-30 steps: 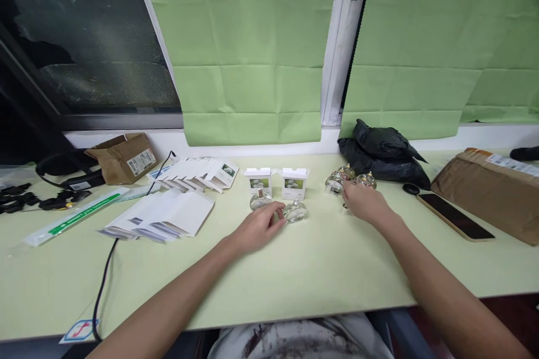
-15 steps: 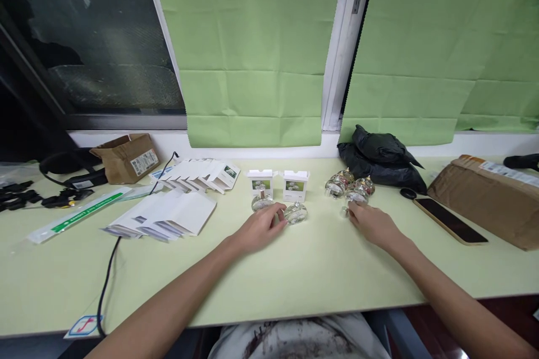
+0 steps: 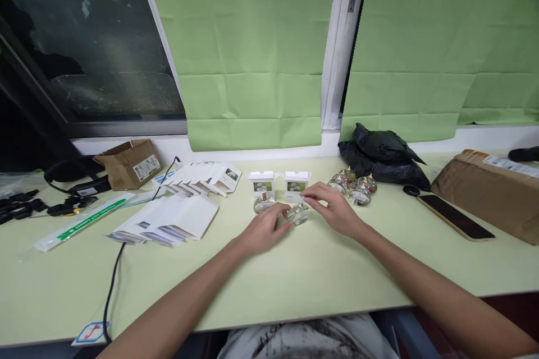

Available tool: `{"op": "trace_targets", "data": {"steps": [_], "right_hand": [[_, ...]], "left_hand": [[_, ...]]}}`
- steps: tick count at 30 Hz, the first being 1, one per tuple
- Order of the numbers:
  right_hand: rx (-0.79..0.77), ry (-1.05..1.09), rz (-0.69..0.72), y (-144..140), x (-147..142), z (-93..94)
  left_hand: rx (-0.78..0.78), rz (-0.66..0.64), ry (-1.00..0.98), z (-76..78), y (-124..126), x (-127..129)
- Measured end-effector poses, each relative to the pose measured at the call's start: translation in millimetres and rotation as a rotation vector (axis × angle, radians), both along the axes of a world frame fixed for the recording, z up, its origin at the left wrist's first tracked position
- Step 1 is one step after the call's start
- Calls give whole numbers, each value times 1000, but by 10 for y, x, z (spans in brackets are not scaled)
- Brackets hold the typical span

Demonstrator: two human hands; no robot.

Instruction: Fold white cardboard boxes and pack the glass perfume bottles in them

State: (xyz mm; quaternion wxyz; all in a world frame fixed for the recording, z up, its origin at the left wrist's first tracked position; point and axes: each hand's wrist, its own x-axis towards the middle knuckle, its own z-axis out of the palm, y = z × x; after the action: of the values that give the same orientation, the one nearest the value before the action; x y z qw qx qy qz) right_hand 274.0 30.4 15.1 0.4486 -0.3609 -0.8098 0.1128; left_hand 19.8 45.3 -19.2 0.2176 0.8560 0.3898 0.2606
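Observation:
Two small round clear glass bottles sit on the pale green table in front of two open white boxes (image 3: 261, 182) (image 3: 296, 184). My left hand (image 3: 265, 230) rests on the table between them, fingertips touching the right bottle (image 3: 300, 215); the left bottle (image 3: 263, 203) stands just beyond its knuckles. My right hand (image 3: 334, 210) reaches in from the right, fingers curled over that same right bottle's top. Whether the fingers pinch a small cap is too small to tell. A cluster of similar glass bottles (image 3: 352, 185) stands further right.
Flat white cartons (image 3: 177, 216) and a fanned stack (image 3: 202, 174) lie at left, with a black cable (image 3: 110, 275), a long sleeve (image 3: 80, 221) and a brown box (image 3: 128, 162). At right are a black bag (image 3: 381, 157), a phone (image 3: 452, 216) and a brown parcel (image 3: 488, 188).
My right hand has moved left from the bottle cluster to the right bottle in front of the boxes. My left hand has stayed by the two bottles.

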Motion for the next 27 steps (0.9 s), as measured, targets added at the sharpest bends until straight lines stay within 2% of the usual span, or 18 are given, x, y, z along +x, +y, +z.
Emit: {"op": "trace_targets", "data": {"steps": [4, 7, 14, 27], "right_hand": [[-45, 134, 11, 43, -14, -214], [-56, 170, 8, 45, -28, -282], [2, 113, 21, 73, -82, -273], [11, 35, 72, 92, -23, -251]], "left_hand": [[1, 4, 10, 17, -5, 25], [6, 8, 6, 12, 5, 45], [1, -1, 8, -40, 58, 40], [39, -13, -4, -73, 74, 38]]}}
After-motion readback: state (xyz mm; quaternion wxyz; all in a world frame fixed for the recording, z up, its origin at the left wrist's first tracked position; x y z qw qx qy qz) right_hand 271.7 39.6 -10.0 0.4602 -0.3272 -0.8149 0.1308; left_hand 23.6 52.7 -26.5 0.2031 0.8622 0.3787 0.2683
